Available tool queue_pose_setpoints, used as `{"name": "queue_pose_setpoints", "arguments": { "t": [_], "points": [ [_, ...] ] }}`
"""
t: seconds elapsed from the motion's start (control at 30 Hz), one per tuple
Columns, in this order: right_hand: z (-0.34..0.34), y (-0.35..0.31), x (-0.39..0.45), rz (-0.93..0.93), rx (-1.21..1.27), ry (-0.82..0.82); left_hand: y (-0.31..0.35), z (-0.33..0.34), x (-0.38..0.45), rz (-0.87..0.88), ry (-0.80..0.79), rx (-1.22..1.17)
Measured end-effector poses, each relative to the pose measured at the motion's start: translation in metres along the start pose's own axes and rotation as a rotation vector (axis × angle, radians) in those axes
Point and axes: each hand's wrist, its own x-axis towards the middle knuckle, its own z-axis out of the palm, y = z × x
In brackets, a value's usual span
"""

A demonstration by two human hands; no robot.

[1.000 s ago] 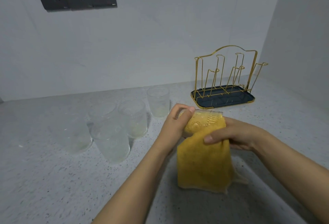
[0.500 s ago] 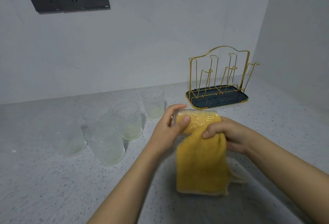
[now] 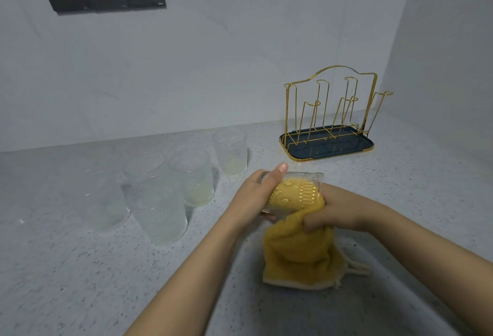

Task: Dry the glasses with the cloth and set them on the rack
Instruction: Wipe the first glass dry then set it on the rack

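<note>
Ideally, the left hand clamped on the glass turns it while the right hand, gripping the cloth, wipes inside.

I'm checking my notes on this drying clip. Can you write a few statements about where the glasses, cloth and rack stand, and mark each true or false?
1. The left hand grips a glass lying sideways. True.
2. The yellow cloth lies flat on the counter. False: the right hand grips it, part stuffed inside the glass.
3. The gold wire rack holds two glasses. False: it holds none.
4. Other glasses stand left of the hands. True.
</note>
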Motion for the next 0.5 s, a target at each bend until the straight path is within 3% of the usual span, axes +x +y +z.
{"name": "queue_pose_setpoints", "arguments": {
  "t": [0.1,0.2,0.27,0.37,0.4,0.5],
  "points": [
    [-0.004,0.006,0.004,0.07,0.614,-0.091,-0.005,0.008,-0.009,0.212,0.041,-0.027],
    [-0.003,0.001,0.0,0.033,0.785,-0.166,-0.006,0.016,-0.007,0.38,0.191,-0.037],
    [-0.004,-0.003,-0.003,0.03,0.652,-0.117,-0.001,0.017,-0.005,0.385,0.198,-0.037],
    [0.002,-0.008,-0.004,-0.058,-0.146,0.048,0.004,0.009,0.005,0.203,0.114,-0.078],
    [0.005,-0.007,-0.003,-0.104,-0.308,0.054,0.004,0.007,0.006,0.118,0.084,-0.07],
    [0.008,-0.007,0.001,-0.098,-0.337,0.006,0.004,0.003,0.006,0.02,0.065,0.053]
  ]
}}
